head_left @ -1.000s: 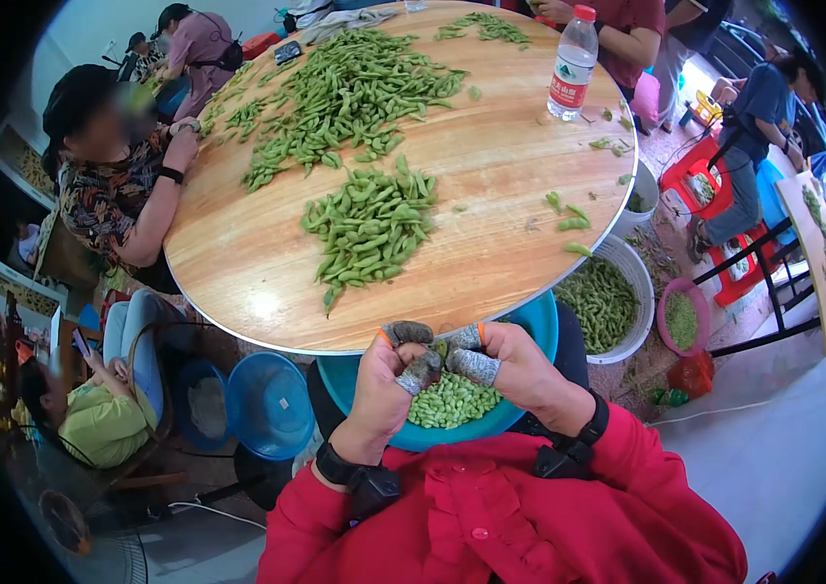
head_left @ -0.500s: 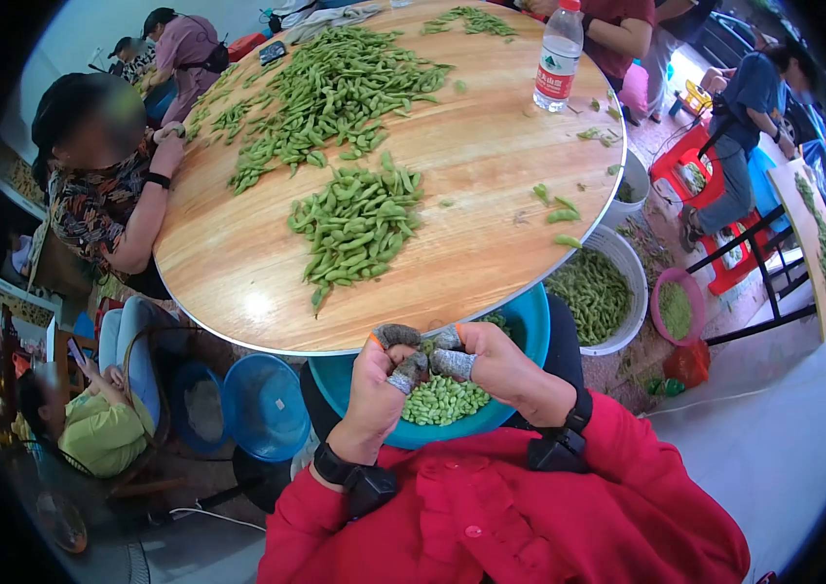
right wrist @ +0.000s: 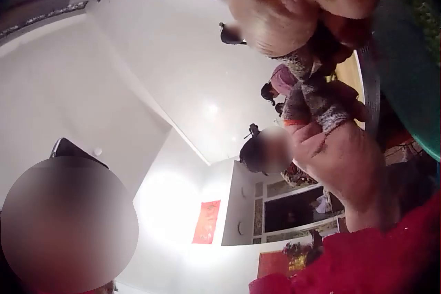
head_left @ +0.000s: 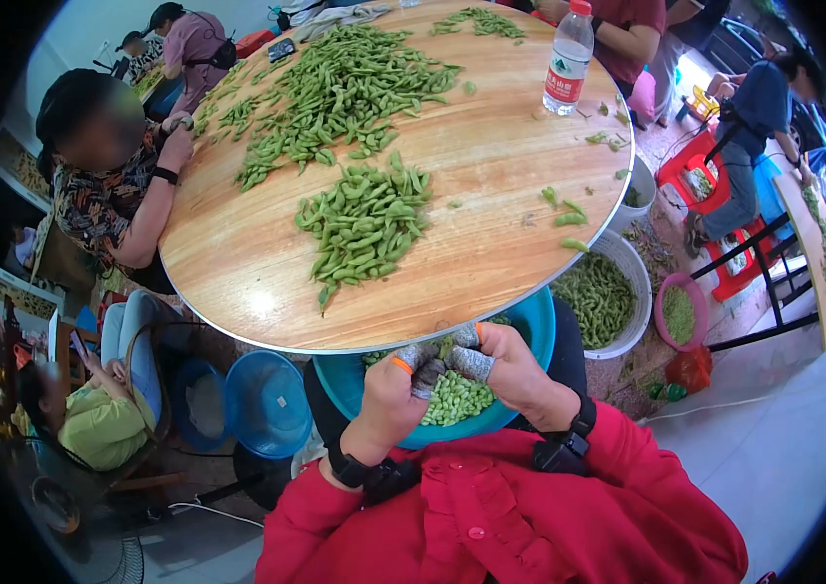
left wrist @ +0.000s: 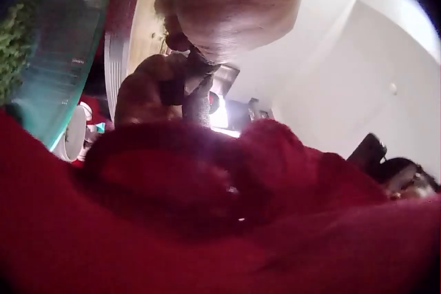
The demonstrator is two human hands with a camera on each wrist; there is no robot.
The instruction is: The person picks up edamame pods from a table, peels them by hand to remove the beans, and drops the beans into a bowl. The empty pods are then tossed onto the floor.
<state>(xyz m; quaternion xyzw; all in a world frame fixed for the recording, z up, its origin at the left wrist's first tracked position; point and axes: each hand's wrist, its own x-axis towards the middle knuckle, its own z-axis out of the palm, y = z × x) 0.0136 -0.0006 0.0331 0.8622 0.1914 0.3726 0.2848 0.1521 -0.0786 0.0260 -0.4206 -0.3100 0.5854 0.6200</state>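
Observation:
Both hands meet over a teal basin [head_left: 535, 327] at the near table edge, a green soybean pod [head_left: 446, 347] pinched between their fingertips. The left hand [head_left: 388, 399] holds the pod from the left, its thumb and finger bent inward. From the right, the right hand [head_left: 522, 382] grips it too. Grey finger covers with orange edges wrap the thumbs and forefingers. Shelled green beans [head_left: 457, 400] lie in the basin below. In the right wrist view the covered fingertips of both hands press together; the fingers hide most of the pod.
The round wooden table [head_left: 500, 214] carries a small pod pile [head_left: 364, 224], a large pile [head_left: 345, 92] and a water bottle [head_left: 569, 60]. White basket [head_left: 642, 302] and pink basin [head_left: 682, 339] stand right, blue tubs [head_left: 267, 409] left. Several people sit around.
The left hand has turned inward and moved right, its fingertips now closer to the right hand's. The hands stay together over the basin. The head view has shifted slightly.

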